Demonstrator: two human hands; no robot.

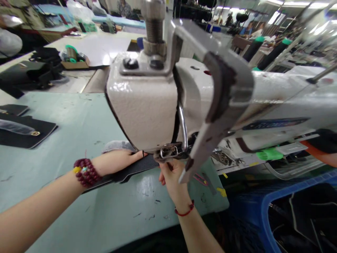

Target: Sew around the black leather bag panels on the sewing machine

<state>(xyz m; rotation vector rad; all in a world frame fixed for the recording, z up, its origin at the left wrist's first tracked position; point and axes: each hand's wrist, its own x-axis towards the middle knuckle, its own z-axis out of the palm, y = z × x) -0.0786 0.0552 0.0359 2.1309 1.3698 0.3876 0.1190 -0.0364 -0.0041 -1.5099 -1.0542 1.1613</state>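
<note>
A black leather-like piece point(137, 168) lies on the green tabletop under the head of a white sewing machine point(142, 109). My left hand point(119, 161) rests on this piece with the thumb stretched out; its other fingers are mostly hidden by the machine head. A grey fuzzy strip point(117, 144) shows just beyond that hand. Close to the needle area, my right hand point(171, 175) is closed in a pinch at the right end of the black piece. The machine's lower parts cover its fingertips.
Black cut pieces point(28, 131) lie at the left of the green tabletop point(79, 109). Pink-handled snips point(201, 179) are right of my right hand. A blue crate point(265, 211) holding dark pieces stands at lower right. Behind are a spool box point(75, 63) and black bags point(34, 72).
</note>
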